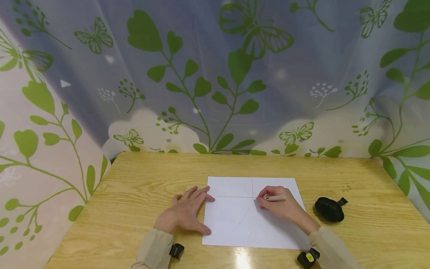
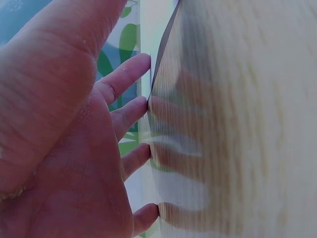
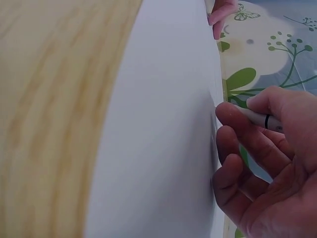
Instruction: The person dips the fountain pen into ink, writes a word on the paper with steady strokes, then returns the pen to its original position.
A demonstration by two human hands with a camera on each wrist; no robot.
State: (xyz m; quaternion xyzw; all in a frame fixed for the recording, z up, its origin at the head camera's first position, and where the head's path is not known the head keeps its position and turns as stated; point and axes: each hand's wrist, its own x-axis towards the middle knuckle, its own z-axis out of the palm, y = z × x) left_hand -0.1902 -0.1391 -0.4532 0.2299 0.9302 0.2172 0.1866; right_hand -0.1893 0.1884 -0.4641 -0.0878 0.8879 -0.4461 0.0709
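Note:
A white sheet of paper (image 1: 228,220) lies on the wooden table, bearing a thin vertical line, a horizontal line and a faint curve that meet or nearly meet right of its middle. My right hand (image 1: 277,203) pinches a pale pen (image 1: 277,197) between thumb and fingers, its tip at the paper close to that crossing. In the right wrist view the pen (image 3: 260,119) shows a dark ring, and the other fingers curl beneath it. My left hand (image 1: 188,213) is spread at the paper's left edge, thumb and some fingertips resting on it; the left wrist view shows its fingertips (image 2: 141,156) touching down.
A black rounded object (image 1: 329,209) with a short tab lies on the table (image 1: 134,194) right of the paper. Dark devices are strapped at the left wrist (image 1: 176,251) and right wrist (image 1: 307,257). A leaf-and-butterfly curtain (image 1: 201,74) hangs behind the table.

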